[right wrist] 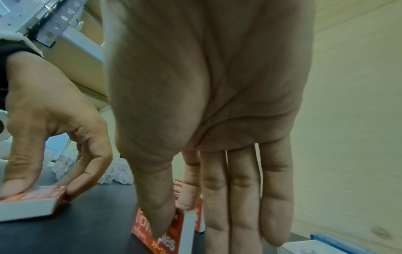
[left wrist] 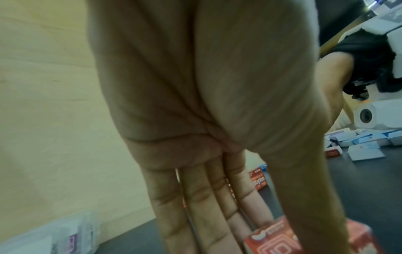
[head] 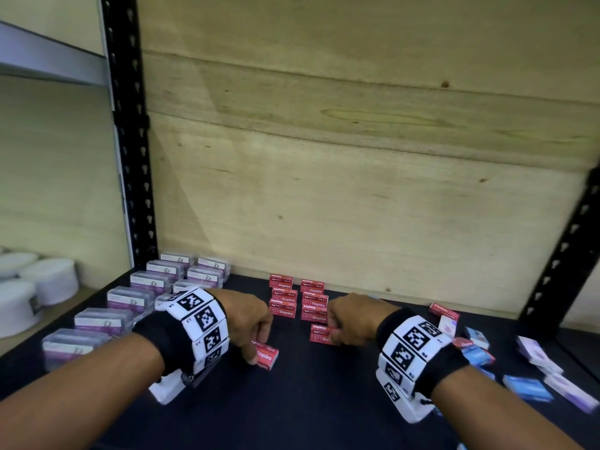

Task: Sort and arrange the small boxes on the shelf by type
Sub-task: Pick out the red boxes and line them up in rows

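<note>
A pale plywood back panel (head: 357, 157) rises behind the dark shelf surface (head: 292, 401). Black perforated uprights stand at the far left (head: 130, 141) and the right (head: 565, 251). On the neighbouring shelf to the left sit white rolls (head: 48, 280), beneath a grey shelf edge (head: 48, 56).

Dark shelf (head: 324, 401), clear cases (head: 130, 302), red staple boxes (head: 283, 295), blue and white boxes (head: 532, 381)
</note>
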